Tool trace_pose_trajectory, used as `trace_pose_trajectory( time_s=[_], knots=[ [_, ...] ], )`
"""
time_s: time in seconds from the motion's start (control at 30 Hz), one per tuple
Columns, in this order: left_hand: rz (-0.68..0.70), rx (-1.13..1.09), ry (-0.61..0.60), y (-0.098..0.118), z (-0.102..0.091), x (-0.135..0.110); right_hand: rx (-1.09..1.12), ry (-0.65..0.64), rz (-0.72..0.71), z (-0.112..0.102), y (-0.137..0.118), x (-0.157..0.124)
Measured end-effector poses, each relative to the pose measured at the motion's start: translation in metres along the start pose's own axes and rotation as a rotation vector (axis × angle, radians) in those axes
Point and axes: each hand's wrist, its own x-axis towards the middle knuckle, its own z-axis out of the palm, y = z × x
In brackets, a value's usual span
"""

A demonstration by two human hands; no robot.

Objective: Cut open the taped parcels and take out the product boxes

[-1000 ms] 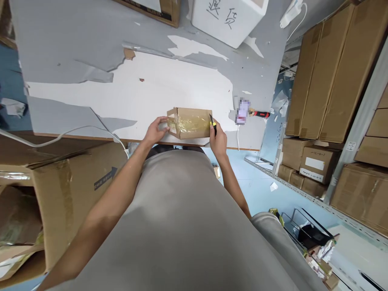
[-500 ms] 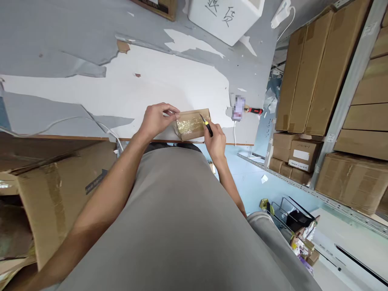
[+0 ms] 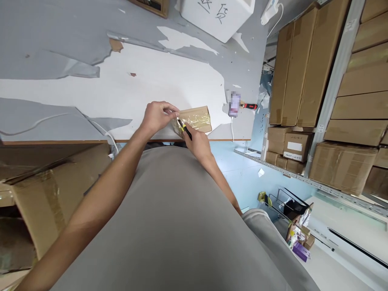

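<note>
A small cardboard box (image 3: 197,117) with shiny clear tape over its top lies near the table's front edge. At its left end, my left hand (image 3: 158,116) pinches the corner between thumb and fingers. My right hand (image 3: 198,143) is wrapped round a yellow-and-black utility knife (image 3: 185,129). The knife's tip is at the left end of the box, close to my left fingertips. Whether the blade is in the tape is too small to tell.
Right of the box lie a blurred-out phone (image 3: 234,104) with a white cable and a red-and-black handle (image 3: 250,106). A white bin (image 3: 218,18) stands at the back. A large carton (image 3: 60,194) is at front left; shelves of cartons (image 3: 303,68) stand right.
My right hand and the knife have moved left along the box, from its right end to its left end. My left hand stays at the corner. The view has shifted slightly.
</note>
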Motion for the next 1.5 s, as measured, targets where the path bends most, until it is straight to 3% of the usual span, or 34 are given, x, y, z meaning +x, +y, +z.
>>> trace_pose_trajectory(
  time_s=[0.33, 0.47, 0.6, 0.8, 0.93, 1.03, 1.17, 1.27, 1.5],
  knots=[
    [-0.061, -0.007, 0.025, -0.003, 0.006, -0.001, -0.149, -0.084, 0.062, -0.015, -0.035, 0.008],
    [-0.07, -0.001, 0.071, 0.001, 0.008, -0.005, -0.186, -0.147, 0.107, -0.015, -0.036, -0.001],
    [-0.069, 0.022, 0.074, 0.007, 0.007, -0.008, -0.184, -0.227, 0.13, -0.009, -0.025, -0.018],
    [-0.063, 0.056, 0.062, 0.006, 0.004, -0.011, -0.138, -0.204, 0.101, -0.004, -0.014, -0.035],
    [-0.012, 0.117, 0.096, 0.009, 0.009, -0.017, -0.014, -0.058, 0.115, -0.016, 0.011, -0.042],
    [0.146, 0.219, 0.125, 0.022, 0.024, -0.023, 0.035, 0.099, 0.211, -0.025, 0.04, -0.04],
    [0.387, 0.307, -0.087, 0.042, 0.054, -0.028, 0.019, 0.131, 0.269, -0.031, 0.068, -0.029],
    [0.456, 0.35, -0.215, 0.046, 0.073, -0.028, 0.005, 0.103, 0.233, -0.032, 0.075, -0.018],
    [0.438, 0.369, -0.221, 0.033, 0.082, -0.028, -0.028, 0.033, 0.206, -0.038, 0.072, 0.006]
  ],
)
